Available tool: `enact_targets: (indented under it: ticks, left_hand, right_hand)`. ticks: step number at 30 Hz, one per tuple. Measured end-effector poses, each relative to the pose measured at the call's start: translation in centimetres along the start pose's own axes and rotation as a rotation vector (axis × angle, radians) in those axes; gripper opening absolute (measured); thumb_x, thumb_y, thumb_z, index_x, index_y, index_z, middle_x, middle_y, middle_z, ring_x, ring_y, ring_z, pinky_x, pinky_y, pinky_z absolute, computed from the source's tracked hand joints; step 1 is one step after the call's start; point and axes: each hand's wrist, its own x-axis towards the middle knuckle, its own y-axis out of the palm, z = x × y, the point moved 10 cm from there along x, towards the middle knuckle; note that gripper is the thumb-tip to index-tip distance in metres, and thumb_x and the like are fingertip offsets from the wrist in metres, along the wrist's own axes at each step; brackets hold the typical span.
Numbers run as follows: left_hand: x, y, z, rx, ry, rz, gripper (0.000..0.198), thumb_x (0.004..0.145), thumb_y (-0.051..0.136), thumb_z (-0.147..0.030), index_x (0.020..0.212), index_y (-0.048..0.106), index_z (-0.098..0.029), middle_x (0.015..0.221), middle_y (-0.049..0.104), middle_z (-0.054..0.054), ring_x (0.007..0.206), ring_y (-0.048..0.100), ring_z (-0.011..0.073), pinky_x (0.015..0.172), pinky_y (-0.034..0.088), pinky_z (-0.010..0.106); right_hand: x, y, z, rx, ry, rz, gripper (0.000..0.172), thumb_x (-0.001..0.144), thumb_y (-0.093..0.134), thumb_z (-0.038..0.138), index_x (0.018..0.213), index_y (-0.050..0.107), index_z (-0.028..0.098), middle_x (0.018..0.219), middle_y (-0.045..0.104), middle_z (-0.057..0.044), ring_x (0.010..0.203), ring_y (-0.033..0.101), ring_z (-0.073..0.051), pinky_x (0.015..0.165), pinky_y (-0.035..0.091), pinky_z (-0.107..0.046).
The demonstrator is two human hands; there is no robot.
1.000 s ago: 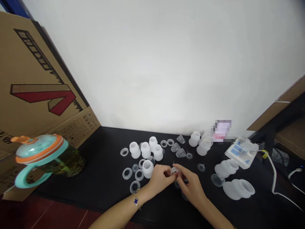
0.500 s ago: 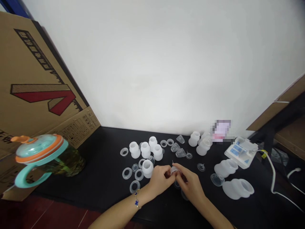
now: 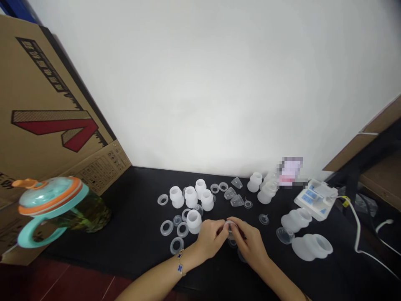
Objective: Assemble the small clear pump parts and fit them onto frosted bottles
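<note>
My left hand (image 3: 211,236) and my right hand (image 3: 250,240) meet over the front of the table, fingers closed on a translucent bottle collar ring (image 3: 231,228). Both thumbs press on it, and the fingers hide much of it. More clear round parts lie below, partly covered by my right hand. Just left of my left hand stands a white, soft-looking bottle (image 3: 194,222), with several alike behind it. Loose collar rings (image 3: 177,245) and small clear nipples lie around these. A clear disc with a thin stem (image 3: 263,219) rests to the right.
Clear caps (image 3: 237,200) lie mid-table near more bottles (image 3: 267,193) by the wall. At right are two tipped bottles (image 3: 312,247), a white device (image 3: 316,200) and its cable (image 3: 359,225). A teal-lidded jug (image 3: 53,205) and a cardboard box (image 3: 56,125) stand left.
The held ring has tilted, its round opening now facing me more. The thin tip that stuck up above it no longer shows. My fingers have shifted around it; both hands stay in place.
</note>
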Motion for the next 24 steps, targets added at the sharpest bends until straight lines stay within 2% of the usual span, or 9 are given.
enact_targets:
  ticks: [8, 12, 15, 18, 24]
  left_hand:
    - [-0.01, 0.03, 0.29, 0.006, -0.034, -0.005, 0.042, 0.1, 0.041, -0.035, 0.061, 0.039, -0.019, 0.054, 0.038, -0.005, 0.051, 0.036, 0.0101, 0.053, 0.023, 0.027]
    - [-0.06, -0.09, 0.41, 0.027, -0.035, -0.019, 0.036, 0.099, 0.045, -0.032, 0.065, 0.043, -0.02, 0.058, 0.045, -0.004, 0.053, 0.041, 0.0109, 0.054, 0.026, 0.026]
    - [-0.13, -0.14, 0.35, 0.044, -0.023, -0.025, 0.033, 0.098, 0.047, -0.031, 0.066, 0.043, -0.02, 0.057, 0.044, -0.005, 0.052, 0.04, 0.0112, 0.053, 0.024, 0.027]
    - [-0.21, -0.06, 0.24, 0.06, -0.012, -0.023, 0.033, 0.097, 0.047, -0.031, 0.066, 0.042, -0.021, 0.056, 0.043, -0.005, 0.05, 0.039, 0.0113, 0.052, 0.022, 0.027]
    - [-0.41, 0.16, -0.21, 0.119, 0.051, -0.031, 0.021, 0.091, 0.05, -0.024, 0.071, 0.044, -0.021, 0.06, 0.049, -0.004, 0.053, 0.044, 0.0127, 0.055, 0.027, 0.027]
  right_hand:
    - [0.18, 0.03, 0.19, -0.011, 0.031, 0.022, 0.032, 0.102, 0.044, 0.034, 0.109, 0.072, 0.021, 0.077, 0.077, -0.003, 0.062, 0.07, -0.018, 0.058, 0.053, -0.024]
    - [0.2, -0.13, 0.03, -0.006, 0.042, 0.02, 0.034, 0.101, 0.045, 0.034, 0.117, 0.071, 0.019, 0.08, 0.078, -0.004, 0.061, 0.07, -0.018, 0.055, 0.053, -0.024]
    - [0.08, -0.23, -0.09, -0.008, 0.03, 0.011, 0.034, 0.101, 0.046, 0.035, 0.119, 0.07, 0.019, 0.082, 0.078, -0.004, 0.06, 0.069, -0.017, 0.051, 0.052, -0.024]
    - [0.02, -0.39, 0.14, -0.013, 0.005, 0.0, 0.033, 0.099, 0.047, 0.032, 0.118, 0.071, 0.018, 0.083, 0.079, -0.004, 0.058, 0.068, -0.017, 0.051, 0.052, -0.024]
    - [0.19, -0.72, 0.86, -0.036, -0.023, -0.027, 0.033, 0.091, 0.047, 0.022, 0.114, 0.072, 0.018, 0.086, 0.08, -0.005, 0.061, 0.071, -0.017, 0.054, 0.055, -0.023]
